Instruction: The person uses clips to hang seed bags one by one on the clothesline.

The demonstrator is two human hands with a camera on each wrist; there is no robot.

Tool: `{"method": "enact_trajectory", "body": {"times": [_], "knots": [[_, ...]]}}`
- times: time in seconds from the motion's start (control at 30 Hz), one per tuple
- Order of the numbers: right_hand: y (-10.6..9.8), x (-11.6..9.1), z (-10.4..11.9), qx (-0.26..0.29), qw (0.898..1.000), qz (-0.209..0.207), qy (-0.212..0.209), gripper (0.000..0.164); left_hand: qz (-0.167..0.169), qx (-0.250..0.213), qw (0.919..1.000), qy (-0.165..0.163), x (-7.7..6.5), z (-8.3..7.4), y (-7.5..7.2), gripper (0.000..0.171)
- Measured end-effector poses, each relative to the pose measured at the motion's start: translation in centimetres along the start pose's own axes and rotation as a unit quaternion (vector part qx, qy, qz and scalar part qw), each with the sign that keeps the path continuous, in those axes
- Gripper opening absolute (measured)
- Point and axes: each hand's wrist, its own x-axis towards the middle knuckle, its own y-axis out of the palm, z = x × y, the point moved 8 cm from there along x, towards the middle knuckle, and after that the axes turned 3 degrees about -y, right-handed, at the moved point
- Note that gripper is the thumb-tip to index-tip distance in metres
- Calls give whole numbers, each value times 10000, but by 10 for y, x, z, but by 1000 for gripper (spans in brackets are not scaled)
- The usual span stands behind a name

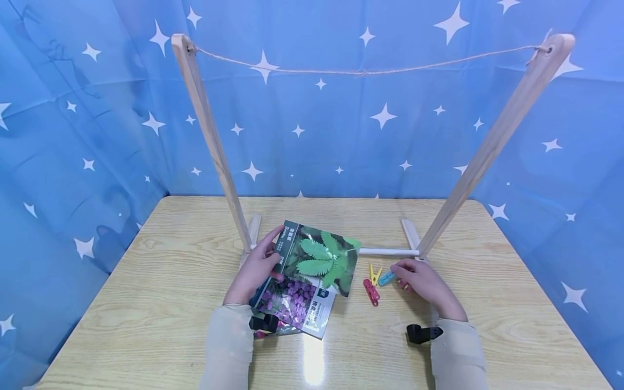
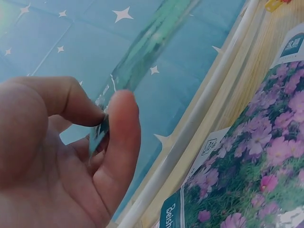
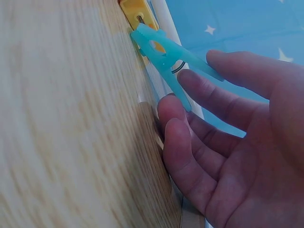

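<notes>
My left hand (image 1: 252, 275) pinches the left edge of a seed packet (image 1: 324, 259) with a green fern-like leaf on it. In the left wrist view this packet tilts up off the table, seen nearly edge-on. Below it lies a purple-flower seed packet (image 1: 287, 298), partly covered. Between the thumb and fingers of my right hand (image 1: 424, 280) is a light blue clothespin (image 3: 164, 61), held by its handle ends. Just left of it on the table lie a yellow clothespin (image 1: 375, 275) and a pink clothespin (image 1: 371, 293).
A wooden frame stands behind, with a left post (image 1: 212, 141), a right post (image 1: 497, 143) and a white bottom bar (image 1: 388, 252). Twine (image 1: 312, 71) sags between the post tops. Another packet (image 1: 264, 334) peeks out under the purple one. A blue starry curtain (image 1: 341, 151) hangs behind.
</notes>
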Motion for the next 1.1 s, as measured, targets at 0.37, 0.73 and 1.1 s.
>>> {"method": "enact_trajectory", "body": {"times": [0.37, 0.73, 1.1], "knots": [[-1, 2, -2, -25, 10000, -28, -14, 34, -211, -50, 9993, 301, 9, 11, -5, 57], [-12, -3, 3, -112, 9985, -528, 26, 40, -490, -144, 9986, 162, 11, 12, -11, 34], [-28, -9, 16, 9, 9911, -1330, -43, 50, -654, -371, 9971, 115, 8, 6, -11, 16]]}}
